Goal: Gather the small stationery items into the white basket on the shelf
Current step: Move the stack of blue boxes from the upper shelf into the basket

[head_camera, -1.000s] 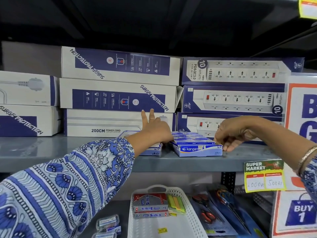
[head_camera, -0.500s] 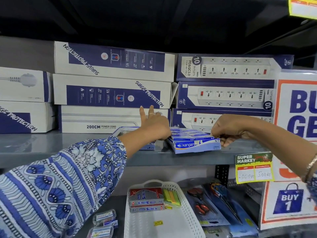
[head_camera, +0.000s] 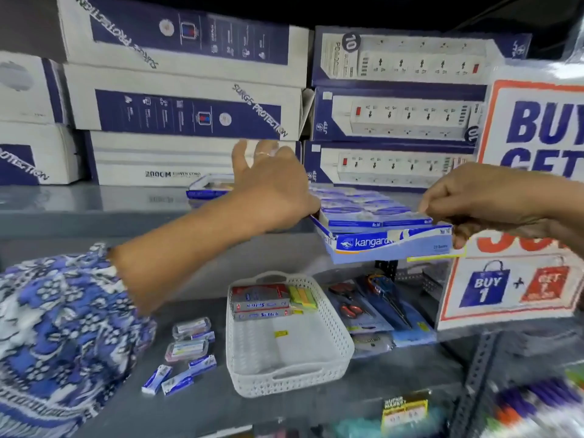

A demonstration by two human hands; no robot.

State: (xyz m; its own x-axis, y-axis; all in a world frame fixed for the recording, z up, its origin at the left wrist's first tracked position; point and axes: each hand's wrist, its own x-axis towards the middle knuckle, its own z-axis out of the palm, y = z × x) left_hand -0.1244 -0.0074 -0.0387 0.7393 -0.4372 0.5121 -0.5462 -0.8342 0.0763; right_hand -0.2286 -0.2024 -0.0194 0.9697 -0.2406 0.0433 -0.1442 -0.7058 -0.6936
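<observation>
A blue Kangaro box (head_camera: 379, 245) full of small staple packs juts out over the edge of the upper shelf. My left hand (head_camera: 271, 188) holds its left end, fingers spread upward. My right hand (head_camera: 480, 200) pinches its right end. The white basket (head_camera: 284, 384) sits on the lower shelf beneath, holding red glue-stick boxes (head_camera: 260, 300) and coloured sticky notes (head_camera: 303, 297) at its far end. Small blue staple packs (head_camera: 177, 379) and clear cases (head_camera: 191, 327) lie loose to the left of the basket.
Stacked surge-protector boxes (head_camera: 183, 112) fill the back of the upper shelf. Another open blue box (head_camera: 208, 186) sits behind my left hand. Packaged scissors (head_camera: 379, 301) lie to the right of the basket. A "Buy 1 Get 1" sign (head_camera: 537, 197) stands at the right.
Both hands have drawn the Kangaro box forward so it overhangs the shelf edge. The view has tipped downward, showing more of the lower shelf and basket.
</observation>
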